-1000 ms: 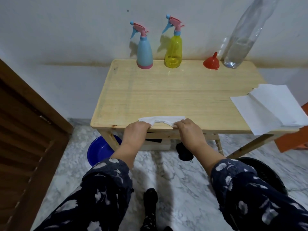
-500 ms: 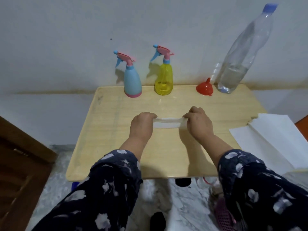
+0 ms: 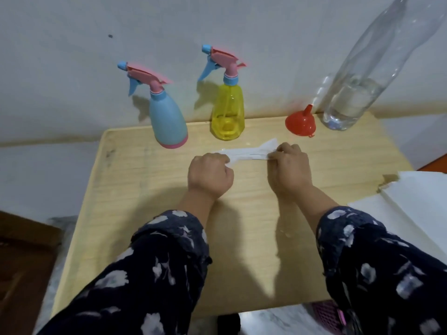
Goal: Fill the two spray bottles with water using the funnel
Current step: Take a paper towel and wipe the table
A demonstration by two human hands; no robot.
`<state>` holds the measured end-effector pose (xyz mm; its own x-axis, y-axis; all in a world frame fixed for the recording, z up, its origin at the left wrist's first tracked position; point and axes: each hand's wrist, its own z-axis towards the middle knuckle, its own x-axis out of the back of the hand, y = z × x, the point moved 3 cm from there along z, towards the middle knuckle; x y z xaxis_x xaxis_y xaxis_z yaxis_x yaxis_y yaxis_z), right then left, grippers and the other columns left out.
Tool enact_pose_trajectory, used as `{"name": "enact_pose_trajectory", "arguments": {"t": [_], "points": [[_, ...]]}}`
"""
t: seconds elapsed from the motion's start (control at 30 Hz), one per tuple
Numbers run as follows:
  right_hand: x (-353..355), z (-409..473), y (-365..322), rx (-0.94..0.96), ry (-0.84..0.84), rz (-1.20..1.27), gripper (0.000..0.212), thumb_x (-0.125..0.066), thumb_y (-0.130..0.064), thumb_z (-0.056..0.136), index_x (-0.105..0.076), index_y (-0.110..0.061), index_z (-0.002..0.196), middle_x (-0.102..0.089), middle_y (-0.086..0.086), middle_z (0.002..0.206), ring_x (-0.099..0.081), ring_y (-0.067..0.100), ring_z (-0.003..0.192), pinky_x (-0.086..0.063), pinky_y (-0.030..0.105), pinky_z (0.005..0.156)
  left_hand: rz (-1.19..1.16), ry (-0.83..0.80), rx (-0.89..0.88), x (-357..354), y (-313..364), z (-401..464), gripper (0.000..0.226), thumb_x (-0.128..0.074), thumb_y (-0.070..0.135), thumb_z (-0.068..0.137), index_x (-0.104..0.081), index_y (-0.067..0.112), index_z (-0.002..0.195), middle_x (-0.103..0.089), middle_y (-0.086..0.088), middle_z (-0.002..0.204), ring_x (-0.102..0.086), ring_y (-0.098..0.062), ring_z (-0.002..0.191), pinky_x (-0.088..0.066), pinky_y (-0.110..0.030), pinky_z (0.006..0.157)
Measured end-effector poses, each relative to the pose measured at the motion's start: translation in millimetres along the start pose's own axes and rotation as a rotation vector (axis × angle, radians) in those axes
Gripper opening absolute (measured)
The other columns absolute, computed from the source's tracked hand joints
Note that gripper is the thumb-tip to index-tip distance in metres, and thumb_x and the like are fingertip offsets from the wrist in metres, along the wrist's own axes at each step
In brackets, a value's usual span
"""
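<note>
A blue spray bottle (image 3: 168,119) and a yellow spray bottle (image 3: 227,110), both with pink trigger heads on, stand at the back of the wooden table (image 3: 135,189) against the wall. A red funnel (image 3: 300,122) sits mouth-down to their right, beside a tall clear water bottle (image 3: 355,93) partly filled with water. My left hand (image 3: 209,175) and my right hand (image 3: 290,169) each grip one end of a folded white tissue (image 3: 246,153), pressed on the table just in front of the yellow bottle.
A stack of white paper sheets (image 3: 416,209) lies over the table's right edge. A wooden door (image 3: 21,267) is at the lower left. A pink perforated basket (image 3: 326,315) shows on the floor under the table's front edge.
Both hands have slid the tissue across the table from the front edge toward the back, close to the spray bottles. The view has moved in closer.
</note>
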<state>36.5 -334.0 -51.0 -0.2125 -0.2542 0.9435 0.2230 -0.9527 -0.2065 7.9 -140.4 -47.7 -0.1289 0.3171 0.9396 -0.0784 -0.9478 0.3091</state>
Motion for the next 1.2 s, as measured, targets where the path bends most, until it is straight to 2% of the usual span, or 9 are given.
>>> {"name": "enact_pose_trajectory", "arguments": {"t": [0.07,0.13,0.17,0.23,0.3,0.33,0.43,0.73,1.2], "points": [[2,-8,-4,0.004,0.079,0.022,0.018,-0.057,-0.01,0.083,-0.074,-0.008,0.09,-0.067,0.011,0.093,-0.059,0.038,0.084,-0.048,0.041,0.07,-0.011,0.001,-0.036,-2,5,-5,0.045,-0.049,0.02,0.085,-0.061,0.013,0.128,-0.063,-0.004,0.129,-0.056,-0.024,0.118,-0.04,-0.034,0.097],[3,-7,-12,0.077,0.078,0.093,0.021,-0.053,-0.011,0.089,-0.069,-0.006,0.102,-0.067,0.014,0.105,-0.061,0.038,0.096,-0.051,0.046,0.08,-0.006,-0.069,-0.067,-5,13,-2,0.053,-0.044,0.024,0.093,-0.043,0.009,0.144,-0.045,-0.008,0.148,-0.039,-0.022,0.138,-0.025,-0.033,0.113],[0,-5,-16,0.112,-0.008,0.095,0.026,-0.048,-0.012,0.093,-0.064,-0.005,0.114,-0.063,0.017,0.117,-0.058,0.038,0.108,-0.048,0.05,0.088,0.005,-0.142,-0.075,-7,17,-1,0.056,-0.039,0.028,0.098,-0.032,0.008,0.15,-0.034,-0.008,0.156,-0.028,-0.021,0.144,-0.017,-0.034,0.118],[-10,-4,-17,0.106,-0.304,0.048,0.043,-0.033,-0.02,0.101,-0.039,-0.007,0.142,-0.038,0.018,0.149,-0.034,0.034,0.138,-0.031,0.054,0.108,0.011,-0.296,-0.056,-13,23,0,0.058,-0.028,0.036,0.104,-0.016,0.008,0.154,-0.016,-0.008,0.162,-0.011,-0.019,0.15,-0.008,-0.035,0.121],[-16,-3,-13,0.086,-0.498,-0.052,0.054,-0.024,-0.031,0.103,-0.016,-0.012,0.153,-0.012,0.01,0.161,-0.012,0.028,0.148,-0.016,0.051,0.116,0.007,-0.396,-0.022,-17,26,-2,0.06,-0.021,0.04,0.105,-0.009,0.009,0.155,-0.005,-0.008,0.163,-0.002,-0.019,0.151,-0.006,-0.036,0.121],[-15,-3,-12,0.102,-0.52,-0.105,0.055,-0.021,-0.034,0.103,-0.012,-0.014,0.153,-0.007,0.009,0.162,-0.009,0.027,0.149,-0.014,0.05,0.116,0.008,-0.414,-0.013,-18,27,-3,0.061,-0.02,0.041,0.105,-0.008,0.009,0.155,-0.002,-0.008,0.164,0.0,-0.02,0.151,-0.007,-0.036,0.122],[-8,-7,-14,0.147,-0.524,-0.185,0.054,-0.019,-0.033,0.103,-0.013,-0.013,0.153,-0.006,0.009,0.162,-0.009,0.027,0.149,-0.011,0.05,0.117,0.021,-0.422,0.003,-20,30,-9,0.061,-0.021,0.04,0.105,-0.009,0.008,0.155,0.0,-0.008,0.164,0.001,-0.02,0.151,-0.01,-0.037,0.122],[18,-77,-2,0.168,-0.571,-0.047,0.054,-0.02,-0.03,0.104,-0.016,-0.006,0.152,-0.008,0.016,0.161,-0.005,0.029,0.149,-0.004,0.042,0.12,0.014,-0.468,0.066,-21,65,-76,0.06,-0.02,0.038,0.105,-0.005,0.008,0.155,0.005,-0.007,0.163,0.005,-0.018,0.15,-0.004,-0.034,0.122],[62,-200,26,0.262,-0.59,-0.051,0.054,-0.021,-0.031,0.104,-0.018,-0.006,0.152,-0.011,0.014,0.161,-0.009,0.026,0.149,-0.01,0.04,0.119,-0.027,-0.442,0.109,-24,125,-198,0.063,-0.021,0.043,0.104,-0.007,0.008,0.155,0.003,-0.006,0.164,0.005,-0.016,0.15,-0.002,-0.033,0.122]]}}
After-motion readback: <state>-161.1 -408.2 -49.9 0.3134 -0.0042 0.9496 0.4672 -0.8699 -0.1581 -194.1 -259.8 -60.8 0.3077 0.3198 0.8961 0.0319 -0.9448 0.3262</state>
